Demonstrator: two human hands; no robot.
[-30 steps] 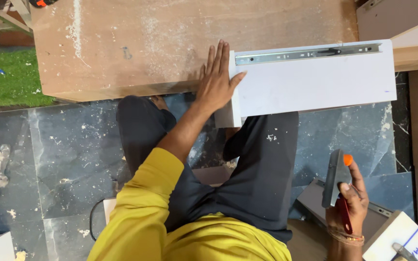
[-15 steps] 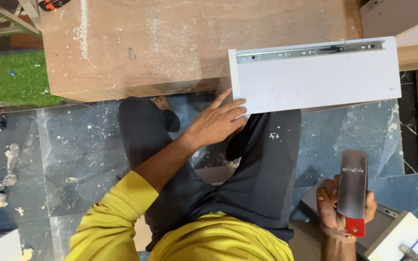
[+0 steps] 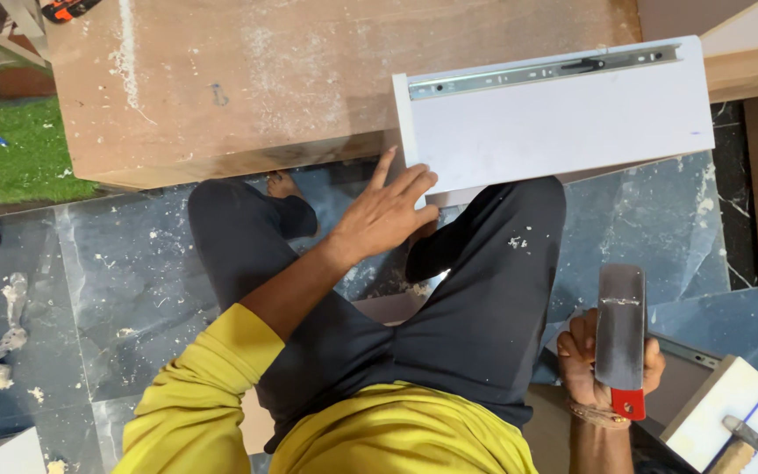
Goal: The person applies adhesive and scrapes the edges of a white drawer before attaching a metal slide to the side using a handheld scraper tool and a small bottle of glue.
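Head view: a brown worktop (image 3: pixel 247 79) carries a white drawer panel (image 3: pixel 563 114), long axis left to right. Left hand (image 3: pixel 388 215), fingers spread, touches its near-left corner (the nearer hand); right hand (image 3: pixel 607 360), well apart, grips a hammer (image 3: pixel 620 338).

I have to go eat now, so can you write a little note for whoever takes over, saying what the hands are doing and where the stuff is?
Left hand: open, fingertips on the near left corner of the white panel.
Right hand: gripping a flat metal tool with a red end, held low beside the right leg, away from the panel.
The panel lies on the wooden board with its near edge overhanging. A metal drawer slide runs along its far edge.
Done: slide sits on the panel. Whether it is fixed cannot be told.
Left: the tool is not yet on the panel.
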